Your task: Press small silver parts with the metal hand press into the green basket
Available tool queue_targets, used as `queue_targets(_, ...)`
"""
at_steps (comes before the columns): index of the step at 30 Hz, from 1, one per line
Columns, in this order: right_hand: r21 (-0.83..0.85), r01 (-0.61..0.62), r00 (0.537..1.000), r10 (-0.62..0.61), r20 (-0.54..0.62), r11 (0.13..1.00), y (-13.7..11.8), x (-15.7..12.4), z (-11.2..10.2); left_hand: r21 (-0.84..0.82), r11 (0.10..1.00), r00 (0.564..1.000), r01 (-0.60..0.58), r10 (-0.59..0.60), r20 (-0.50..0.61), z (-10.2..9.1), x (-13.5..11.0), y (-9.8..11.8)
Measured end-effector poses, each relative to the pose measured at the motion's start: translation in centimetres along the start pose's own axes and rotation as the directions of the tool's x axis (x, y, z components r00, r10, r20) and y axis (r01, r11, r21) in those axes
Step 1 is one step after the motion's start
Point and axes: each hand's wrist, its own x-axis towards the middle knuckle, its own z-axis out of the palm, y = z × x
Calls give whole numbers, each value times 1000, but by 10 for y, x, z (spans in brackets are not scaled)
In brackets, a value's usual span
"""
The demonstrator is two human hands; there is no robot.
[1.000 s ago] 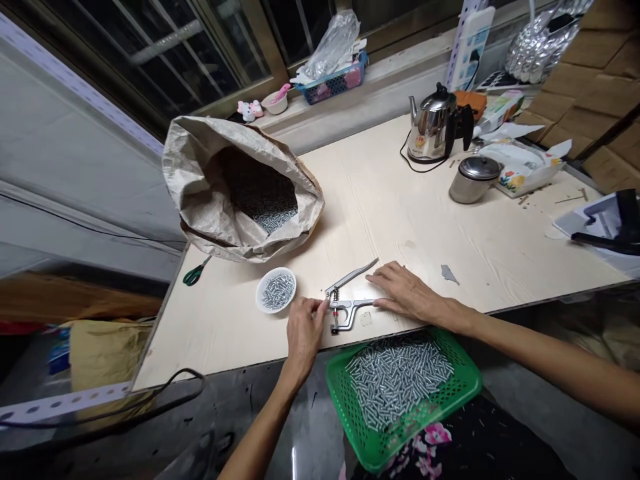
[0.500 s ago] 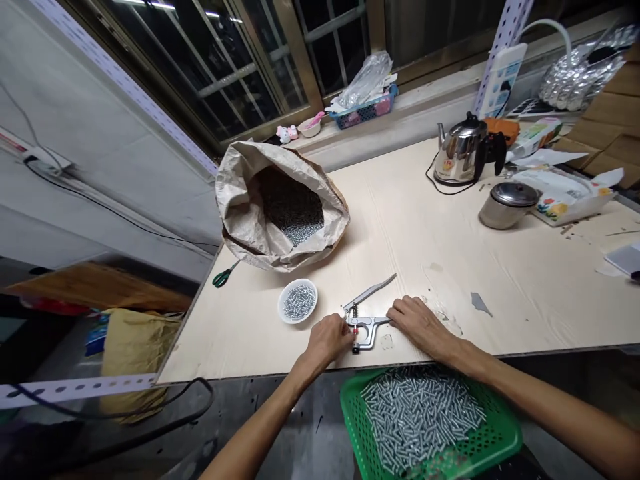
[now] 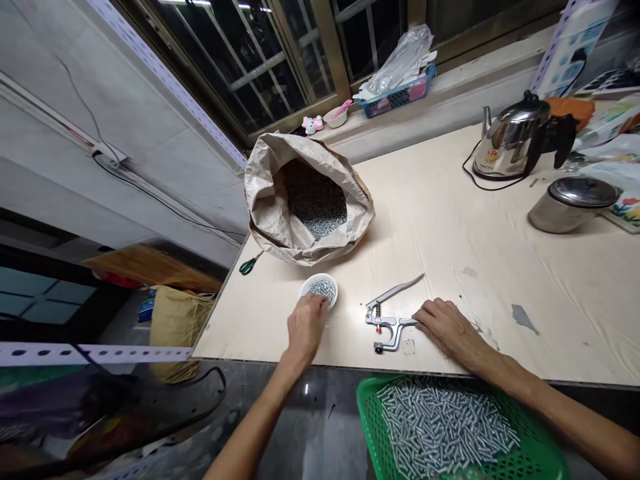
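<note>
My left hand is at the near rim of a small white bowl. Its fingers are drawn together over the small silver screw-like pieces inside; whatever they pinch is hidden. My right hand closes on the lower handle end of metal snap pliers, which lie on the table. The pliers' upper lever is raised, with a dark spring and a red bit at the jaw. Nothing else shows in the jaw.
An open paper sack of metal pieces stands behind the bowl. Green scissors lie at the table's left edge. A green basket of silver pieces sits below the front edge. A kettle and a lidded metal pot stand at right.
My left hand has moved from the pliers' jaw leftward to the bowl. My right hand stays on the pliers' handle. The camera view has shifted, so the scene sits further right.
</note>
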Motion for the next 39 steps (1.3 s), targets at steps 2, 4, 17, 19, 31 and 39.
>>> queue_targets(2,2,-8,1000,8,3,1000,0,0,1,101,992,997,73,-75,12,1,21,-21)
queue_targets(4,-8,-9,1000,9,-4,1000,0,0,1,174,981,994,85,-94,49,4,32,-34)
queue_targets(17,9,-29,1000,29,-12,1000,-4,3,-4,326,935,973,-138,67,220,11,39,-27)
queue_targets(19,7,-29,999,29,-28,1000,-5,4,-5,295,949,982,-112,60,180,7,42,-28)
queue_targets(31,22,-56,998,55,33,998,-6,8,-14,-66,934,930,-351,356,89,36,-37,8)
queue_targets(39,63,-66,997,63,34,996,-6,9,-18,176,864,867,-472,418,271,58,-39,16)
